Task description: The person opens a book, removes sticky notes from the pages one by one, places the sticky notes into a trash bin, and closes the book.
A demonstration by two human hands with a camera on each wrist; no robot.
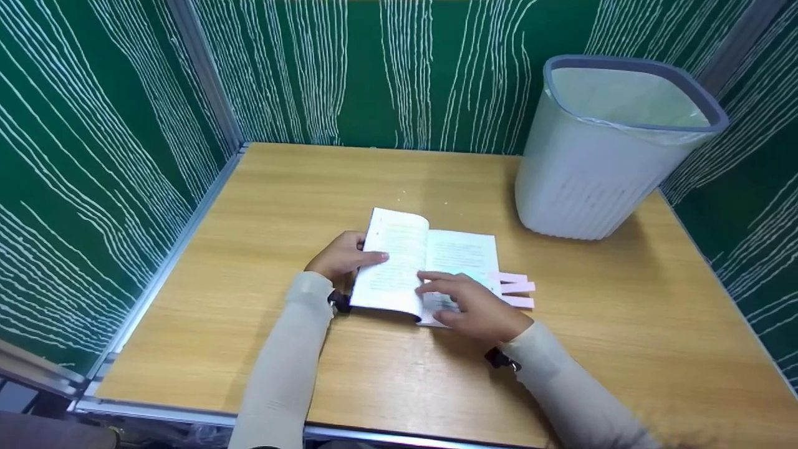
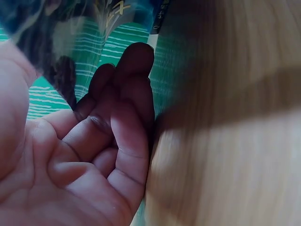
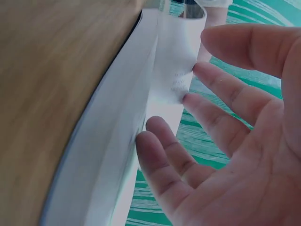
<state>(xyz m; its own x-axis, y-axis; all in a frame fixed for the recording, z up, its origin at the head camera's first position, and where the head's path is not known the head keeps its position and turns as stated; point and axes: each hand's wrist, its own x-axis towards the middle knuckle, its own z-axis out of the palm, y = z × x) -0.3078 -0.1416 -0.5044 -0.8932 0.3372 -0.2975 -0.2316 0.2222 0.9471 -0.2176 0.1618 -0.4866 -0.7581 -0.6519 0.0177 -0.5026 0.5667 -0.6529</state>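
Note:
An open book (image 1: pixel 394 255) with printed pages lies in the middle of the wooden table, its left half lifted and curving up. My left hand (image 1: pixel 343 257) grips that left half by its outer edge, thumb on the page and fingers behind. From below, the left wrist view shows the dark, glossy cover (image 2: pixel 51 33) over the curled fingers. Over the right page and the fold, my right hand (image 1: pixel 477 305) is spread, its straight fingertips at the paper; the right wrist view shows them along the pages (image 3: pixel 176 56). Several pink sticky tabs (image 1: pixel 517 287) jut from the book's right edge.
A white waste bin (image 1: pixel 580 168) with a grey rim and a liner bag stands at the table's back right. Green walls (image 1: pixel 368 75) with white wavy lines enclose the table (image 1: pixel 249 299) at the back and sides. Small pale specks dot the wood behind the book.

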